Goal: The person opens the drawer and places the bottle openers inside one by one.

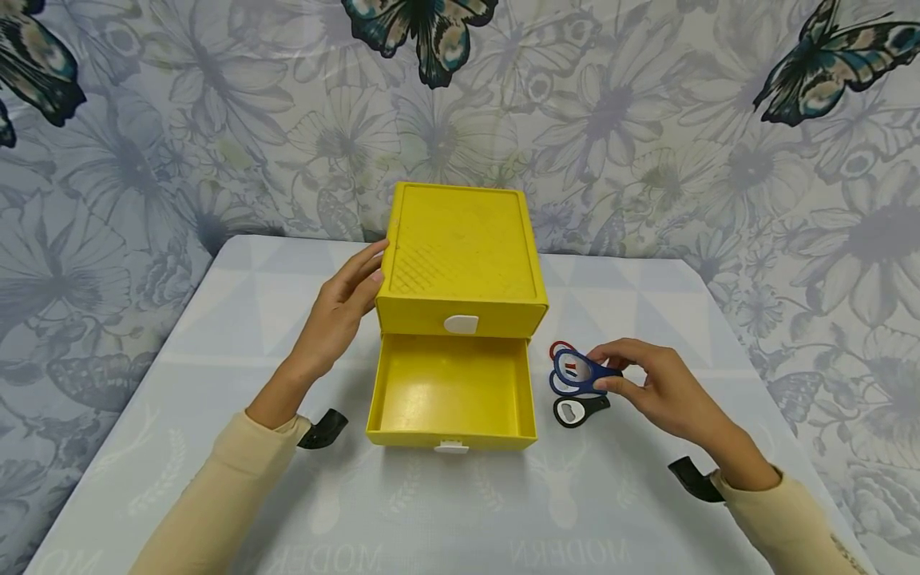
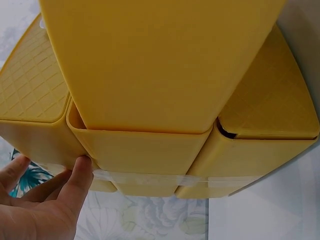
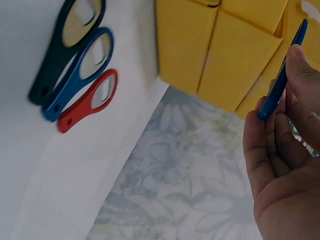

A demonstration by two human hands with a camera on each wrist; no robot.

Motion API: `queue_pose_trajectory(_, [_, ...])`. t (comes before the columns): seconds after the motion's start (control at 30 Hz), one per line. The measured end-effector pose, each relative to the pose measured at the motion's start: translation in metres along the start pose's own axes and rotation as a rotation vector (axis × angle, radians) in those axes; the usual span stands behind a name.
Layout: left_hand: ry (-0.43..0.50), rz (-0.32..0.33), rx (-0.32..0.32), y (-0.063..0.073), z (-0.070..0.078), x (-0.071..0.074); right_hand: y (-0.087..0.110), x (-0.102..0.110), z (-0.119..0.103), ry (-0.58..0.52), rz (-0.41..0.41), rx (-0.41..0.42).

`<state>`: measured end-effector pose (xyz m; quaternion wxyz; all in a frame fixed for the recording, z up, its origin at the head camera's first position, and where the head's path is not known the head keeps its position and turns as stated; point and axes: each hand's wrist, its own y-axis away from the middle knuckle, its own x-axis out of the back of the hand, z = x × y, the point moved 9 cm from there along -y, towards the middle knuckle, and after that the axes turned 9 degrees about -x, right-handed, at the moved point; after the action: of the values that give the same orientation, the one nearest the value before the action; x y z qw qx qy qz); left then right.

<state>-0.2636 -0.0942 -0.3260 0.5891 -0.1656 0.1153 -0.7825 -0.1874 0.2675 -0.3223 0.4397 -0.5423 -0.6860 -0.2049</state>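
A yellow two-drawer box [image 1: 460,247] stands mid-table, its upper drawer pushed in and its lower drawer [image 1: 451,383] pulled out toward me. My left hand [image 1: 341,307] rests its fingertips on the box's left side; the left wrist view shows its extended fingers [image 2: 82,167] at that yellow wall. To the right of the drawer, my right hand [image 1: 661,387] pinches a blue magnifying glass [image 1: 584,369] by the handle. Below it, a black magnifying glass [image 3: 65,45], another blue magnifying glass [image 3: 82,72] and a red magnifying glass [image 3: 90,100] lie side by side on the table.
The table [image 1: 460,511] has a pale patterned cover. Behind it hangs a floral backdrop [image 1: 611,160] with butterfly decorations [image 1: 431,32]. Clear tape [image 2: 145,177] runs across the box's side. A white tab [image 1: 451,449] sticks out from the lower drawer's front.
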Motion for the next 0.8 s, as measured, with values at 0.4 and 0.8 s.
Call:
queue_pose_trajectory(0.4, [0.02,-0.003,-0.006,0.001,0.002,0.0,-0.013,-0.012,-0.051,-0.08,-0.043,0.075])
queue_pose_trajectory(0.8, [0.017,-0.011,-0.007,0.002,0.002,0.001,-0.028,-0.041,-0.094,-0.116,-0.159,0.107])
